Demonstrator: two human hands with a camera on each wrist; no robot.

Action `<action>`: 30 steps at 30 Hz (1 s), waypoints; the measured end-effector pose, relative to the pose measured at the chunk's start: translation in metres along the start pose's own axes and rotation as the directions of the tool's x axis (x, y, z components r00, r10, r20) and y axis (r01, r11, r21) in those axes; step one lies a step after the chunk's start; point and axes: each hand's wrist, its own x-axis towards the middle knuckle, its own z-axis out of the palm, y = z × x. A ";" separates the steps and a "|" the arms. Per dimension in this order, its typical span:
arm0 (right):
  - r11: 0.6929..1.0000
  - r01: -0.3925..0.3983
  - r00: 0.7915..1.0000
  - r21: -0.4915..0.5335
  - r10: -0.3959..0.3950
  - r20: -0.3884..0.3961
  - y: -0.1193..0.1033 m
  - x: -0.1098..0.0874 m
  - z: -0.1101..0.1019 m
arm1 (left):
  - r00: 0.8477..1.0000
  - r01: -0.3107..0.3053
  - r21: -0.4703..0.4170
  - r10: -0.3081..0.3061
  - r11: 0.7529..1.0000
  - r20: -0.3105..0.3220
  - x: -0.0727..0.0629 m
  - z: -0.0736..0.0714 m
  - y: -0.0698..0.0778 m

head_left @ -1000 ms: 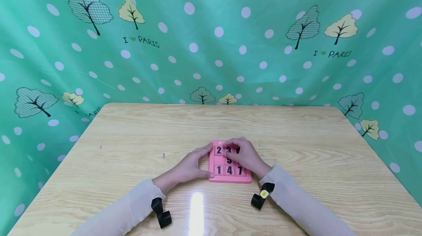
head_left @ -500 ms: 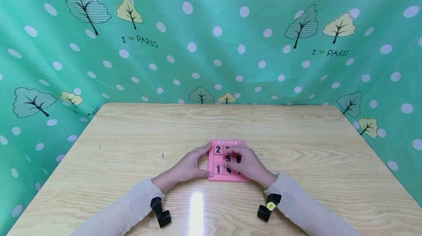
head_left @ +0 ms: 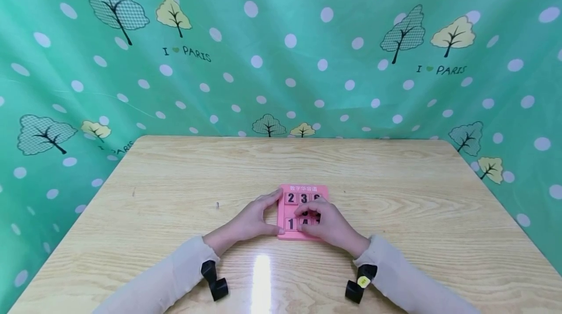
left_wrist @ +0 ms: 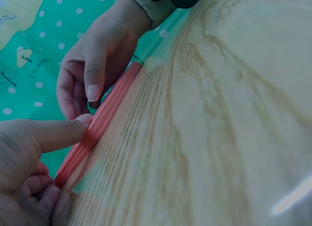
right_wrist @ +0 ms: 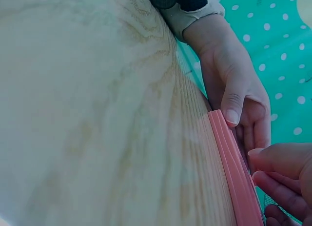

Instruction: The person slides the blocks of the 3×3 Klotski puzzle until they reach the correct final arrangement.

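Observation:
A pink number slide puzzle [head_left: 307, 236] lies flat on the table, with dark digits on its tiles. 2, 3 and part of 6 show along the top row; below, the left slot [head_left: 290, 211] of the middle row has no tile. At the puzzle's left side, my left hand [head_left: 250, 219] holds the frame, thumb at the near corner and fingers near the far one. My right hand [head_left: 333, 224] bends over the middle and bottom rows, thumb and forefinger apart, fingertips at the 5 and 4 tiles. It partly covers those tiles and others to the right.
A pale wood table [head_left: 175, 172] extends around the puzzle, with a small dark mark [head_left: 217, 205] to the left. Behind it hangs a green dotted cloth [head_left: 281, 60]. Black wrist cameras [head_left: 215, 282] are strapped at both sleeves.
My right hand has drawn back toward the near side, from the top rows to the middle and bottom rows, uncovering more of the top row. My left hand stays in place.

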 end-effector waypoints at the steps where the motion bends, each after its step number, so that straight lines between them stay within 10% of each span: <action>1: 1.000 0.002 1.000 0.000 -0.002 0.000 0.000 0.000 0.000 | 1.000 0.001 0.000 -0.001 1.000 0.001 0.000 0.000 0.001; 30: 0.998 0.067 0.997 0.004 -0.067 -0.026 0.004 -0.003 0.006 | 1.000 0.011 -0.024 -0.011 1.000 0.007 0.000 0.000 0.003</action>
